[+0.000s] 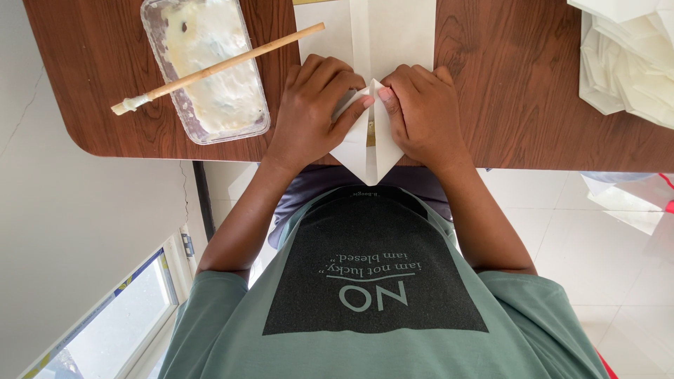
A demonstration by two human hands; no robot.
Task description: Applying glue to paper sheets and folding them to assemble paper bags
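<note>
Clearly the white paper sheet (372, 151) was midway through folding; it lay on the near edge of the brown wooden table (519, 84), its two near corners already turned in to meet along a centre crease, so that a point overhung the table edge towards the person; the far part of the sheet lay flat and, as I judged it, unfolded. The left hand (312, 105) pressed down on the left flap, fingers (351, 112) curled and bearing on the paper; the right hand (421, 112) did the same on the right flap, fingertips meeting the other hand's at the crease; neither gripped anything. To the left sat a clear tray (158, 28) of white paste with a stick (225, 64) laid across it; at the far right was a pile of folded white paper (625, 63).
</note>
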